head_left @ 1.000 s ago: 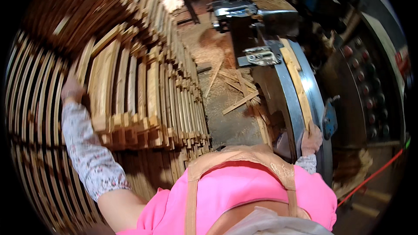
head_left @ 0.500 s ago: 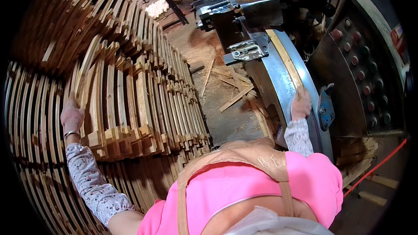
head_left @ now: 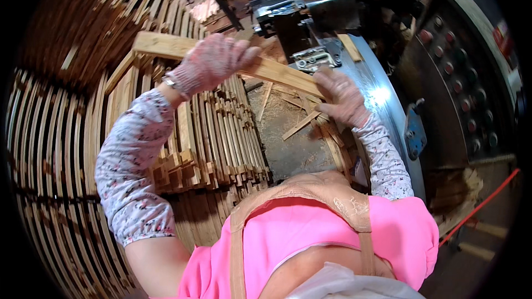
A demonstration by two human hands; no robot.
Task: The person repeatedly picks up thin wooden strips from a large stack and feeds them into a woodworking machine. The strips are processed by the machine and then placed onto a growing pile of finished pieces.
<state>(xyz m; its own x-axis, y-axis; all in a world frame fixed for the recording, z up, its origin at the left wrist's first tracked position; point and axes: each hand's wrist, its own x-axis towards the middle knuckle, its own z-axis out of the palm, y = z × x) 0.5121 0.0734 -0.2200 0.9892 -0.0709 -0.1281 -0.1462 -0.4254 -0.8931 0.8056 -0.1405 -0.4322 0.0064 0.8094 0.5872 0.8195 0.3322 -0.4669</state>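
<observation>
A flat wooden strip (head_left: 282, 75) is held crosswise in front of me, between the stacks and the machine. My left hand (head_left: 209, 66), in a pinkish knit glove, grips it from above near its middle. At the strip's right end is my right hand (head_left: 342, 98), also gloved, with its fingers on the wood and its thumb apart below. Another wooden strip (head_left: 350, 48) lies on the curved shiny metal bed (head_left: 388, 116), its far end reaching toward the machine head (head_left: 317, 58).
Tall stacks of wooden strips (head_left: 221, 133) fill the left side. Offcuts (head_left: 301, 126) and sawdust lie on the floor between stacks and machine. A control panel (head_left: 454, 77) with rows of buttons stands at right, near a blue metal bracket (head_left: 414, 133) and a red cord (head_left: 479, 207).
My left hand has come up and right from the stack with a strip. My right hand has left the strip on the bed, which has slid away toward the machine head.
</observation>
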